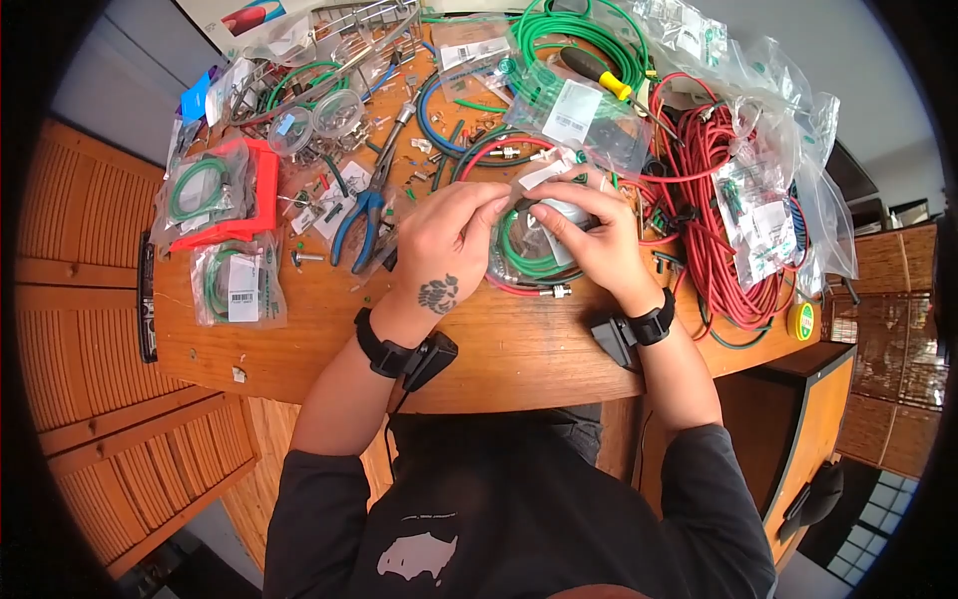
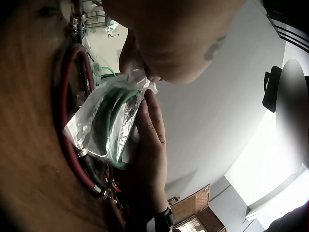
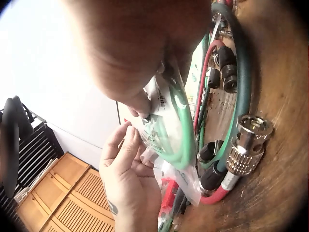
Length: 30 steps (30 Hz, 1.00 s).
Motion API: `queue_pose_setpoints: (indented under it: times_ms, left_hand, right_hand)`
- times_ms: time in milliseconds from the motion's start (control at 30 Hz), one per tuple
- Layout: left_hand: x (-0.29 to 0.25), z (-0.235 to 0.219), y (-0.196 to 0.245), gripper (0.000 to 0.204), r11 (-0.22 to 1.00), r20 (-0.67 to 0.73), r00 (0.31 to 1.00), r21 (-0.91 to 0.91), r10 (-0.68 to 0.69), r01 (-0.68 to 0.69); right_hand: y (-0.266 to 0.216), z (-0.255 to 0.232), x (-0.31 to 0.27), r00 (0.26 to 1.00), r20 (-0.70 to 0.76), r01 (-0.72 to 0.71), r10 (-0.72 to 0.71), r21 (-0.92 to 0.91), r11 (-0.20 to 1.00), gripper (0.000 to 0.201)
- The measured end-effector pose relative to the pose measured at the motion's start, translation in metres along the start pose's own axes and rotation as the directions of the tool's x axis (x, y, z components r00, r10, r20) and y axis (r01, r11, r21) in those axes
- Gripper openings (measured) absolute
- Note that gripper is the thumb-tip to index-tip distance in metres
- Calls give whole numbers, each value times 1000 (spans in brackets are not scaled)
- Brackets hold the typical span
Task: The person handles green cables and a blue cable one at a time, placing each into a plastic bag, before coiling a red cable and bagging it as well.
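Note:
A clear plastic bag [image 1: 531,243] with a coiled green cable [image 2: 108,118] inside is held up between both hands, above the table's middle. My left hand [image 1: 444,235] pinches the bag's edge between thumb and curled fingers, as the right wrist view shows. On the other side my right hand [image 1: 591,232] grips the bag with thumb and fingers near its upper edge. A white printed label [image 3: 161,96] shows through the plastic. Just below the bag lie a red cable [image 2: 65,111] and a metal cable connector [image 3: 247,145] on the wooden table.
Blue-handled pliers [image 1: 367,215] lie left of my left hand. Farther left are a red tray [image 1: 264,185] and another bagged green cable [image 1: 215,285]. A red cable bundle [image 1: 714,230] fills the right side, and a yellow-handled screwdriver [image 1: 599,75] rests on bags at the back.

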<state>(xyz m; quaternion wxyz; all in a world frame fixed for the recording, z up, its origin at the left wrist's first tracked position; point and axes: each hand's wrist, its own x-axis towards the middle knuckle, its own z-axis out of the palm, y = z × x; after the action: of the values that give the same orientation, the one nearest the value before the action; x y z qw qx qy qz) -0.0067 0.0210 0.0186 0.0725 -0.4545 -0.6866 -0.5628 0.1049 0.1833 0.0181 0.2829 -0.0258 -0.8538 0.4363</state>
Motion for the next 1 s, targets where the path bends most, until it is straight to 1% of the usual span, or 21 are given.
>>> queue_pose_setpoints:
  times_ms: [133, 200, 267, 333, 400, 467, 533, 567, 600, 633, 700, 733, 800, 833, 867, 900, 967, 1000]
  left_hand:
    - [0, 0, 0, 12, 1000, 6, 1000, 16, -5, 5]
    - [2, 0, 3, 13, 999, 50, 999, 47, 13, -16]
    - [2, 0, 2, 13, 999, 54, 998, 29, 30, -31]
    - [2, 0, 0, 13, 999, 57, 997, 14, 46, -47]
    - [2, 0, -1, 14, 996, 92, 994, -58, -61, 66]
    - [5, -1, -6, 16, 997, 105, 993, -64, -47, 54]
    - [4, 0, -9, 18, 997, 117, 993, -69, -33, 41]
    - [2, 2, -9, 23, 955, 131, 979, -231, -159, 186]
    - [2, 3, -8, 28, 867, 164, 946, -382, -278, 321]
    - [4, 1, -7, 28, 867, 164, 947, -382, -277, 320]
    - [8, -4, -2, 45, 797, 271, 894, -411, -357, 443]
    - [8, -4, -4, 45, 797, 271, 894, -411, -357, 443]
    - [8, -2, -10, 50, 716, 279, 883, -517, -377, 469]
    - [8, -5, -10, 50, 716, 278, 883, -517, -377, 469]
    - [9, -8, -10, 51, 711, 348, 838, -448, -420, 542]
    - [10, -11, -11, 52, 701, 411, 785, -372, -463, 608]
    - [8, -12, -16, 51, 716, 426, 786, -356, -448, 601]
    - [7, -11, -19, 50, 730, 441, 786, -341, -433, 593]
  right_hand:
    - [1, 3, 0, 1000, -27, -4, 5, 33, 999, 23]
    - [0, 4, -1, 999, -43, -7, 9, 46, 999, 23]
    - [1, 4, -3, 998, -56, -30, 32, 34, 999, 24]
    - [0, 4, -2, 996, -80, -22, 25, 28, 999, 24]
    - [-1, 4, -1, 994, -105, -14, 16, 20, 1000, 24]
    - [-2, 4, 0, 991, -111, -64, 73, 81, 995, 24]
    - [-1, 4, -1, 992, -105, -60, 68, 73, 996, 24]
    - [0, 4, -1, 993, -100, -57, 63, 62, 996, 24]
    - [1, 4, -1, 993, -101, -57, 63, 62, 996, 24]
    - [3, 4, -1, 995, -84, -57, 62, 61, 996, 24]
    - [3, 2, -1, 996, -68, -57, 61, 60, 997, 25]
    - [1, 1, -1, 996, -70, -47, 51, 58, 997, 25]
    - [0, 0, -1, 997, -72, -36, 40, 57, 998, 26]
    - [1, 0, -2, 997, -78, 7, -9, -24, 1000, 27]
    - [1, -1, -2, 995, -80, 49, -58, -104, 993, 28]
    - [1, -2, -2, 995, -79, 50, -58, -104, 993, 28]
    - [-1, -3, -2, 998, -44, 33, -34, -32, 999, 30]
    - [-1, -3, -2, 998, -44, 33, -35, -33, 999, 30]
